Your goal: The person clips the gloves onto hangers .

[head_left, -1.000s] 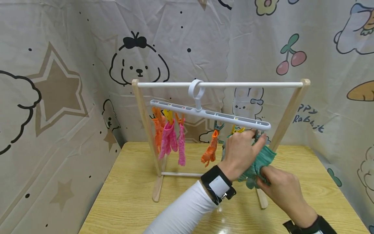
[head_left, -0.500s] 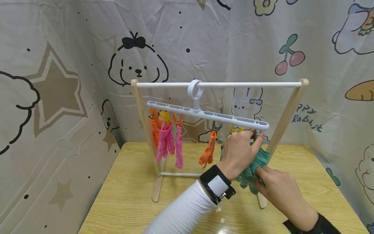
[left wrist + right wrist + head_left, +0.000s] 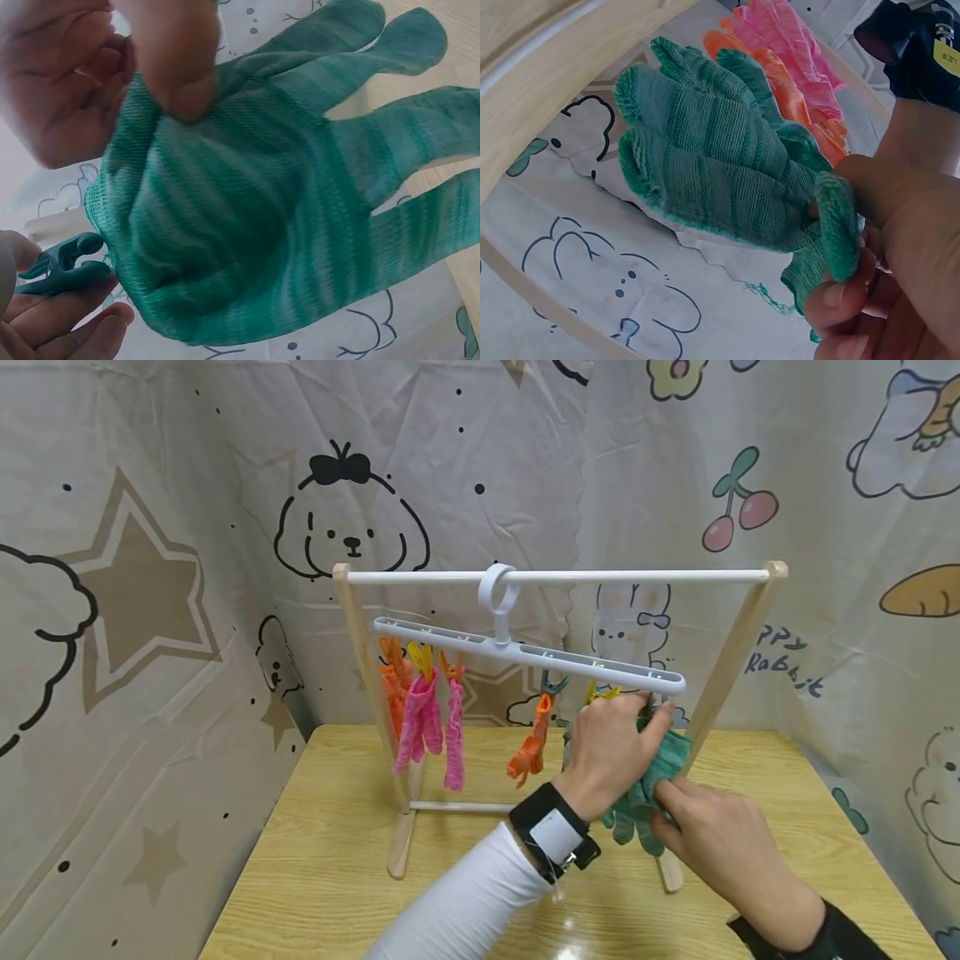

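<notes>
At the right end of the white hanger (image 3: 525, 653), my left hand (image 3: 611, 743) pinches a dark green clothespin (image 3: 66, 266), whose jaws stand apart. My right hand (image 3: 723, 831) pinches a green striped knit glove (image 3: 225, 202) near its cuff, below and to the right of the left hand. In the left wrist view the cuff edge is right at the clothespin's tips, and the glove's fingers point away. The right wrist view shows the green glove (image 3: 720, 150) from its other side. Part of it is hidden behind my left hand in the head view.
The hanger hooks over the white bar (image 3: 637, 577) of a wooden rack (image 3: 731, 652) on a wood-grain table (image 3: 300, 877). Clothespins hold an orange glove (image 3: 395, 693), pink gloves (image 3: 420, 718) and another orange glove (image 3: 531, 743). A yellow clothespin (image 3: 602, 692) hangs beside my left hand.
My right hand has moved slightly left, bringing the green glove closer under the left hand; its fingers now hang lower. The left hand keeps its pinch on the clothespin.
</notes>
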`<state>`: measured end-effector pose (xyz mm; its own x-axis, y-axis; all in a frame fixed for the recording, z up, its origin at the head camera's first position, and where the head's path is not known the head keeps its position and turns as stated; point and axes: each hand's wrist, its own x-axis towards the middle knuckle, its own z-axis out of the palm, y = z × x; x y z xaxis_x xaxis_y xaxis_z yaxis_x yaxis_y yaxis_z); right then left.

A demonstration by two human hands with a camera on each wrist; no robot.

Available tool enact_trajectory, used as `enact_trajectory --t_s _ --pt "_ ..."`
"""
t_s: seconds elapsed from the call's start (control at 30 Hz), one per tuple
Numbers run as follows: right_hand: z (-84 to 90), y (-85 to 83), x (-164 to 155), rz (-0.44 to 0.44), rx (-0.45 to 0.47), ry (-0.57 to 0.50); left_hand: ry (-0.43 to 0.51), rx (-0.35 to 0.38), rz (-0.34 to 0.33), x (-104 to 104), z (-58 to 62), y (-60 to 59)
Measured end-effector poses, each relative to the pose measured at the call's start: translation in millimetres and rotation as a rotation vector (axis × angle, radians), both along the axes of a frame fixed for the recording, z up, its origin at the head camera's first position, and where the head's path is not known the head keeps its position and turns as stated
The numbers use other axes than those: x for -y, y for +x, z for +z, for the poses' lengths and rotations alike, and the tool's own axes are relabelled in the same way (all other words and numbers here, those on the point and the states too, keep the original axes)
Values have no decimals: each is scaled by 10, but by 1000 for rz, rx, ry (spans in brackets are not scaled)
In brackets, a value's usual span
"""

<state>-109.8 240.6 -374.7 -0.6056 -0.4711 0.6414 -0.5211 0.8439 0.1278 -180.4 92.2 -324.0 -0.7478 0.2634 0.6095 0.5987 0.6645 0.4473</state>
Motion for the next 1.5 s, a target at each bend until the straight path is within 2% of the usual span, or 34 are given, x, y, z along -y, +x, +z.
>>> enact_trajectory --t_s 0.27,0.6,0.7,0.83,1.0,1.5 --pt "-4 -1 -4 17 1 -51 12 9 -8 17 0 -9" --pt "-323 -92 -163 112 -59 -183 28 31 -33 39 14 -19" --pt "-431 -116 -187 145 -103 -223 30 35 -40 43 17 -17" --pt "-537 -147 -198 215 -207 -250 38 37 -52 48 19 -19" --pt "-550 -179 -190 272 -301 -255 40 38 -46 55 21 -20" --pt "-432 -220 -202 180 -275 -219 45 39 -52 61 22 -21"
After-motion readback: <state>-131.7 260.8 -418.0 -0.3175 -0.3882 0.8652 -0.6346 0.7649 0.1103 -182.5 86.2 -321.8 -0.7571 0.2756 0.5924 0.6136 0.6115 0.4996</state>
